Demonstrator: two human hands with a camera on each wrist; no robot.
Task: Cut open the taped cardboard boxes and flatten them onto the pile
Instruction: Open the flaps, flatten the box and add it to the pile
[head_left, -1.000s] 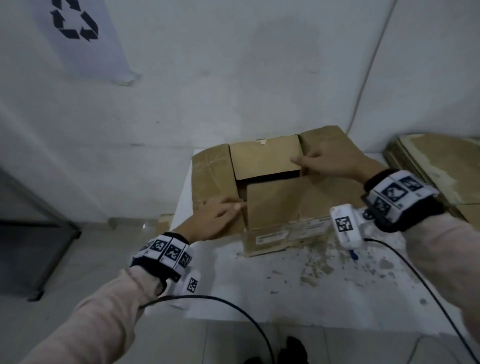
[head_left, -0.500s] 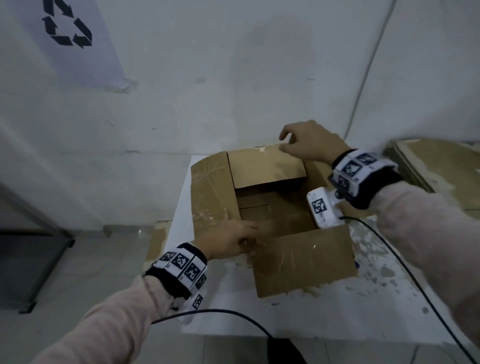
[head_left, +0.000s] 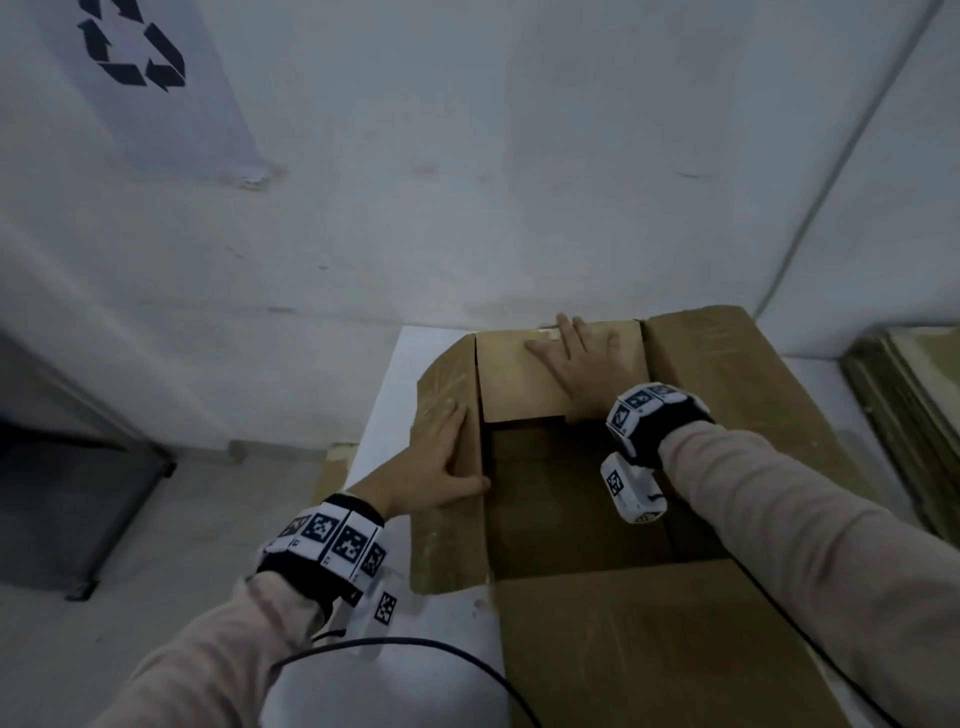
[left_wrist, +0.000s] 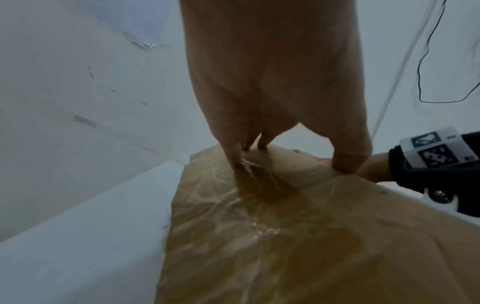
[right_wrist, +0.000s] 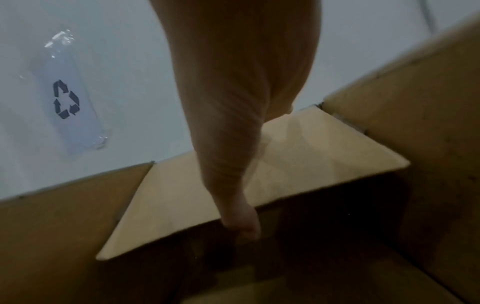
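A brown cardboard box (head_left: 649, 649) lies open on the white table (head_left: 400, 364), its flaps spread outward and its dark inside showing. My left hand (head_left: 441, 457) presses flat on the tape-covered left flap (left_wrist: 259, 236), fingers straight and thumb along the flap's inner edge. My right hand (head_left: 576, 364) lies palm down on the far flap (right_wrist: 311, 160), its thumb hanging over the flap's near edge above the opening. Neither hand holds anything. The near flap spreads toward me. No knife is in view.
A pile of flattened cardboard (head_left: 914, 395) sits at the right edge of the table. The white wall stands just behind the box, with a recycling sign (head_left: 135, 47) at upper left. A dark metal frame (head_left: 62, 493) stands on the floor to the left. A black cable (head_left: 415, 649) trails from my left wrist.
The near flap has folded out toward me. My right hand went from the far flap's rim to lying flat on it. My left hand moved from the front corner onto the left flap.
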